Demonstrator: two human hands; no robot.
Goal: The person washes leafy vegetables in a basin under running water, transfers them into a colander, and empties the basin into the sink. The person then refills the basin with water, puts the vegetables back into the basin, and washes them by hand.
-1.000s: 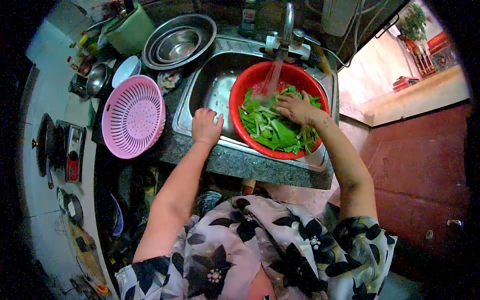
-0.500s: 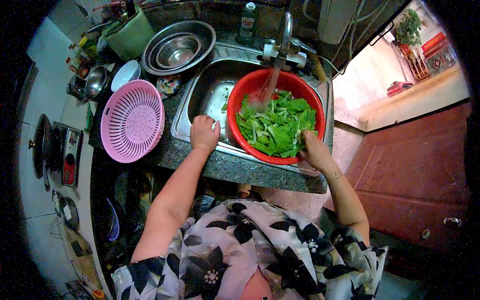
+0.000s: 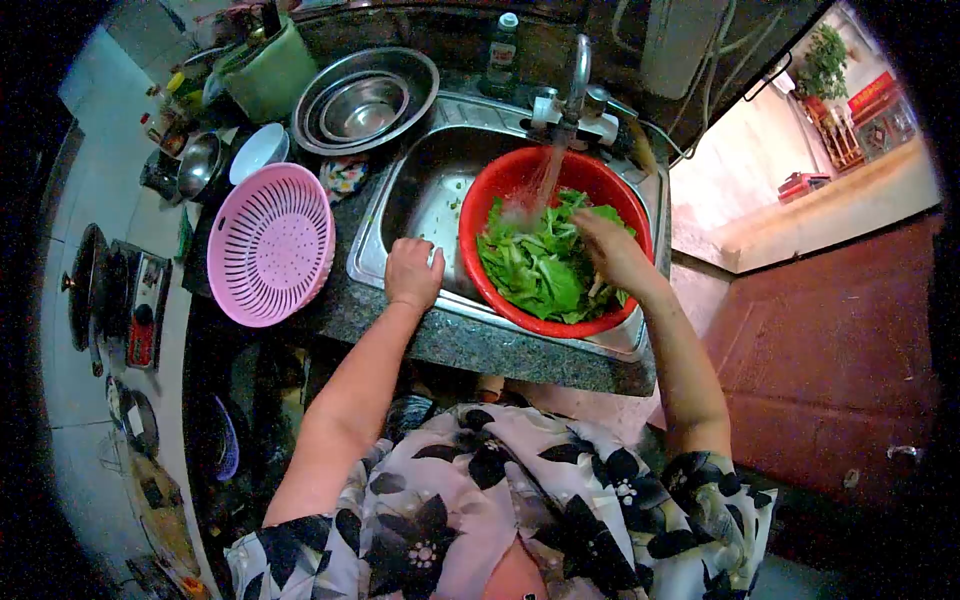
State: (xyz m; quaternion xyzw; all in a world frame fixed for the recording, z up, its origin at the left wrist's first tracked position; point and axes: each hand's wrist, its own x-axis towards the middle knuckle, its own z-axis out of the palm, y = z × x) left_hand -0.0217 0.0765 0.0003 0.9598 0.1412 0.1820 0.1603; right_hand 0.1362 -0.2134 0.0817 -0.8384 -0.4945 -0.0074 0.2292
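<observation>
A red basin (image 3: 487,178) full of leafy greens (image 3: 545,265) stands in the right part of the steel sink (image 3: 367,262). Water runs from the faucet (image 3: 580,75) onto the leaves. Over the right side of the greens is my right hand (image 3: 612,252), open, fingers stretched forward and touching the leaves; its fingertips are a little blurred. My left hand (image 3: 413,275) rests on the sink's front rim, left of the basin, thumb apart and fingertips hidden over the edge. It holds nothing.
A pink colander (image 3: 275,245) sits left of the sink, near a white bowl (image 3: 258,153). Nested steel bowls (image 3: 365,105) are behind it. A dish soap bottle (image 3: 502,55) stands at the back. To the right is a reddish-brown door (image 3: 830,350).
My right hand has moved from the basin's front right edge up and inward over the greens, which have shifted. My left hand stays on the rim. The view has tilted slightly.
</observation>
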